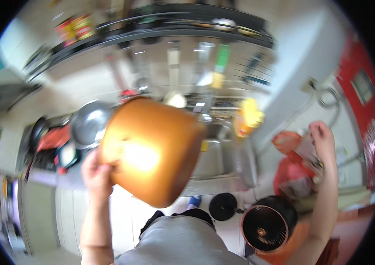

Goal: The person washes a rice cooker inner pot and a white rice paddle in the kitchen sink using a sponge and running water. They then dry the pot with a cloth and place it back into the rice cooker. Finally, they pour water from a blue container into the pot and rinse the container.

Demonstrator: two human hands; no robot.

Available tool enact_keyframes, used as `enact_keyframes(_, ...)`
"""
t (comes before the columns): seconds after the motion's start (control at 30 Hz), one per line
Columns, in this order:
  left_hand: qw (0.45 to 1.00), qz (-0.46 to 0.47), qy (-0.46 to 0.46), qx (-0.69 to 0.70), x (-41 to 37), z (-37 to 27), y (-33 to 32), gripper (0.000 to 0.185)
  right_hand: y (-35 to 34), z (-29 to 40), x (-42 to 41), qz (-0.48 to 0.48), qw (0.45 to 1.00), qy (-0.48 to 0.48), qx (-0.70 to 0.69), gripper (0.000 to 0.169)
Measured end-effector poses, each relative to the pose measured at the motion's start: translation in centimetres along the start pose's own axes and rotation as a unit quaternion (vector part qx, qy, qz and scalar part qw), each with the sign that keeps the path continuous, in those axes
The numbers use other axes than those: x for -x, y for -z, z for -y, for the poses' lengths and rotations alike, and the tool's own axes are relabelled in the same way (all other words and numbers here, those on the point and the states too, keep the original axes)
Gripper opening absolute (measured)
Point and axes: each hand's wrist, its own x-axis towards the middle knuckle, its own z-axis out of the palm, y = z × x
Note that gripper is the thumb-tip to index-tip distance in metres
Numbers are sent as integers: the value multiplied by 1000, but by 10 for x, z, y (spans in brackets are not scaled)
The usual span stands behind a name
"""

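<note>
A copper-coloured metal pot (154, 142), blurred and tilted on its side, hangs above the counter between the stove and the sink. My left hand (96, 174) grips it at its left rim, thumb on the outer wall. The pot's inside faces away and is hidden. At the right, my right hand (321, 135) is raised with its fingers curled in, and nothing shows in them. Red plastic bags (291, 172) lie just left of that forearm. Below them stands an open black cooker (265, 228) with a copper-coloured rim.
The steel sink (219, 159) lies behind the pot. A metal bowl (90, 124) stands beside the stove (25, 142). Several utensils hang under a dark wall shelf (187, 34). A yellow cloth or sponge (250, 114) sits at the sink's back right. A round black disc (223, 207) is left of the cooker.
</note>
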Motion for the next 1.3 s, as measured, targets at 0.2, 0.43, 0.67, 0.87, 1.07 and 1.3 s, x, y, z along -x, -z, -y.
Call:
enact_keyframes(0.2, 825, 184, -336, -417, 32, -83, 75, 49, -159, 248, 140, 415, 851, 25, -323, 45)
enact_keyframes(0.43, 675, 242, -375, -588, 126, -130, 226, 28, -315, 412, 249, 643, 681, -37, -348, 53)
enact_keyframes(0.67, 600, 213, -257, -727, 208, -149, 347, 21, -445, 537, 339, 731, 653, 3, -201, 30)
enact_keyframes(0.87, 625, 72, -194, -753, 258, -184, 405, 11, -534, 631, 400, 778, 596, 96, -176, 24)
enact_keyframes(1.07, 658, -151, -54, -736, 328, -226, 493, 9, -606, 756, 437, 815, 541, 130, -165, 23)
enact_keyframes(1.3, 491, -664, 348, -443, 492, -130, 591, 10, -701, 952, 490, 850, 479, 197, -99, 28)
